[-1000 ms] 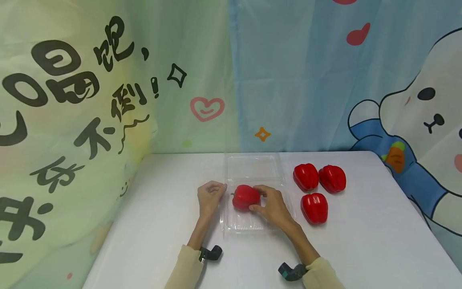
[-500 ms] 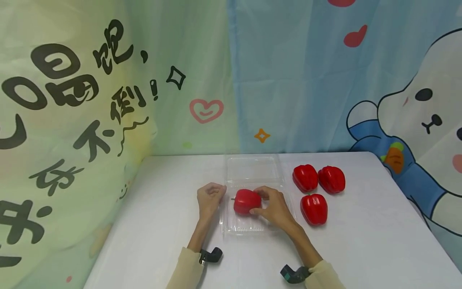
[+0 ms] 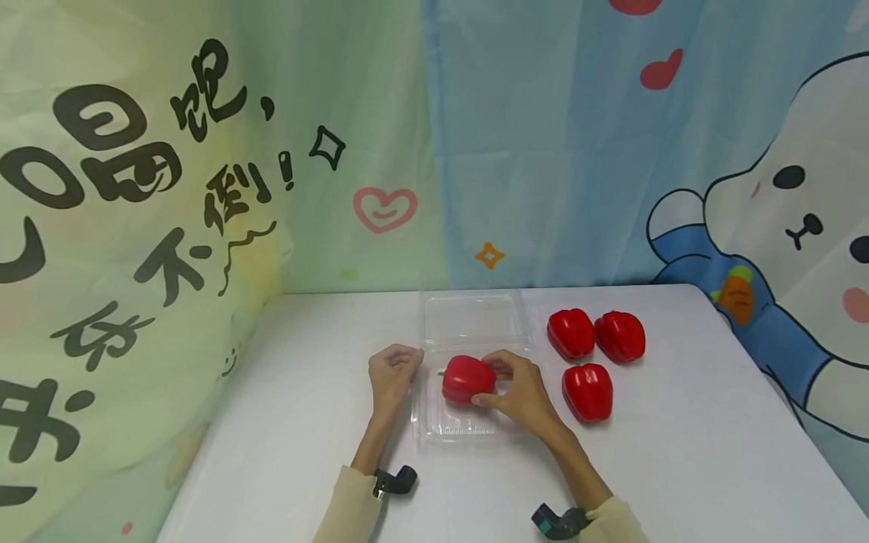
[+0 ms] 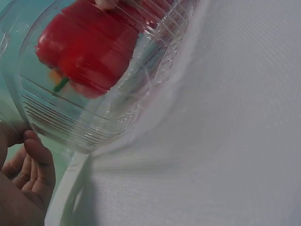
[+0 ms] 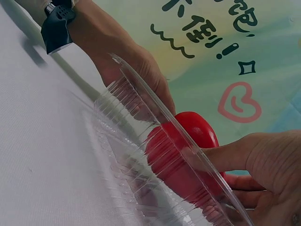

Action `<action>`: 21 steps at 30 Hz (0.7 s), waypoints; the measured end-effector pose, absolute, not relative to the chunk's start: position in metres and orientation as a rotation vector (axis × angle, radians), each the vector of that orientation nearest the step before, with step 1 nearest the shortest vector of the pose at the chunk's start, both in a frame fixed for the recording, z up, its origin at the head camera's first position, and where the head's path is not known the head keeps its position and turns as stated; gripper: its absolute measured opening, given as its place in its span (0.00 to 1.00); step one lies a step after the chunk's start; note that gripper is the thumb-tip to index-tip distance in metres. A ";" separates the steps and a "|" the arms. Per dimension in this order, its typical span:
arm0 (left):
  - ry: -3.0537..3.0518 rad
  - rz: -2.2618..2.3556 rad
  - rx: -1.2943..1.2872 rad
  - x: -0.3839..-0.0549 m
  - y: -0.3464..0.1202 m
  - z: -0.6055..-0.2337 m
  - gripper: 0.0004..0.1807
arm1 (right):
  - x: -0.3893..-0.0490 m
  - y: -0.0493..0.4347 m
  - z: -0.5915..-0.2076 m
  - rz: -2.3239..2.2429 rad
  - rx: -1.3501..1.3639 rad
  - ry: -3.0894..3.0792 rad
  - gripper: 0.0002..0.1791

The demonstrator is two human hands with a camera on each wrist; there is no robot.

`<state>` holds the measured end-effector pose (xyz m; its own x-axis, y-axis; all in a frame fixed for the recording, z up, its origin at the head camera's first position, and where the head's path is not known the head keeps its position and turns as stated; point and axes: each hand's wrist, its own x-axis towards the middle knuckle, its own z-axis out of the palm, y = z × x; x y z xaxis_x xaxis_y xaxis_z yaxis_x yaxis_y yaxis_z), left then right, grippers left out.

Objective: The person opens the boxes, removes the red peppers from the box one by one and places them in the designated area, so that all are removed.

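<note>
A red bell pepper [image 3: 467,379] lies on its side inside a clear plastic clamshell container [image 3: 451,431], its green stem pointing left. My right hand [image 3: 519,392] grips the pepper's right end between thumb and fingers. In the right wrist view the thumb reaches over the container's rim onto the pepper [image 5: 193,127]. At the container's left edge, my left hand [image 3: 394,373] pinches the rim between thumb and curled fingers. The left wrist view shows the pepper [image 4: 89,47] through the transparent wall, with the left hand [image 4: 28,174] at the container's corner.
Three more red bell peppers [image 3: 572,333] [image 3: 621,336] [image 3: 588,392] sit in a group right of the container on the white table [image 3: 679,452]. The container's lid [image 3: 473,317] lies open toward the table's back edge. A printed curtain [image 3: 543,151] hangs behind.
My right hand and the pepper have shifted slightly toward me and to the right within the container. The left hand stays at the rim. The head view has turned slightly.
</note>
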<state>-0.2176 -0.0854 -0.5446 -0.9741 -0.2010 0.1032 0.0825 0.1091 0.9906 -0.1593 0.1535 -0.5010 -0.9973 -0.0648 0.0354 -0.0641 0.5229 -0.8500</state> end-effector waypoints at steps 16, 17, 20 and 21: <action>-2.196 -1.920 0.101 -0.215 -0.085 -0.544 0.07 | -0.151 0.155 -0.502 -1.640 -0.121 2.845 0.40; -2.196 -1.916 0.100 -0.215 -0.085 -0.543 0.07 | -0.151 0.155 -0.503 -1.649 -0.122 2.853 0.40; -2.198 -1.915 0.095 -0.215 -0.085 -0.543 0.07 | -0.149 0.156 -0.503 -1.689 -0.123 2.876 0.40; -2.199 -1.917 0.097 -0.215 -0.085 -0.543 0.07 | -0.149 0.156 -0.503 -1.701 -0.122 2.882 0.39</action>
<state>-0.2150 -0.0848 -0.5428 -0.9731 -0.1946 0.1233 0.0956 0.1456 0.9847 -0.1488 0.1559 -0.5034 -0.9760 0.0426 0.2136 -0.1664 0.4869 -0.8575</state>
